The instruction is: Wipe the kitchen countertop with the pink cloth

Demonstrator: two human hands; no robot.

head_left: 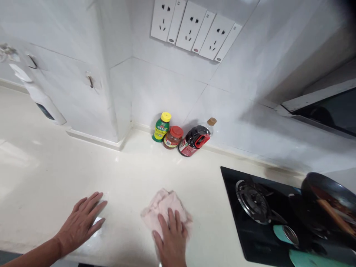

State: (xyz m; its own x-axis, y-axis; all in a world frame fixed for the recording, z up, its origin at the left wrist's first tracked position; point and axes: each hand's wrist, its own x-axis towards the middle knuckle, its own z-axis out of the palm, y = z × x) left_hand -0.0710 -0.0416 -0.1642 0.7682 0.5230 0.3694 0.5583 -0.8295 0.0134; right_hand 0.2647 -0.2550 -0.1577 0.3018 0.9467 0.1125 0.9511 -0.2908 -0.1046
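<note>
Your right hand (pixel 171 241) lies flat on a crumpled pink cloth (pixel 166 212), its fingers (pixel 169 221) stretched out side by side and pressing the cloth down rather than gripping it. The cloth sits on the cream table (pixel 55 174), near its front edge and left of the black gas hob (pixel 250 230). Your left hand (pixel 82 220) rests palm down on the bare table, well to the left of the cloth, fingers spread slightly apart and holding nothing.

At the back, against the tiled wall, stand 4 containers close together: a green bottle with a yellow cap (pixel 161 127), a jar with a red lid (pixel 172 137), a dark bottle with a red handle (pixel 194 141) leaning in the view, and a clear bottle with a brown stopper (pixel 211 124) behind it. On the hob, 1 burner (pixel 253 200) is bare, and a dark wok (pixel 330 204) sits on the far right. 3 wall sockets (pixel 191 27) are mounted above.
</note>
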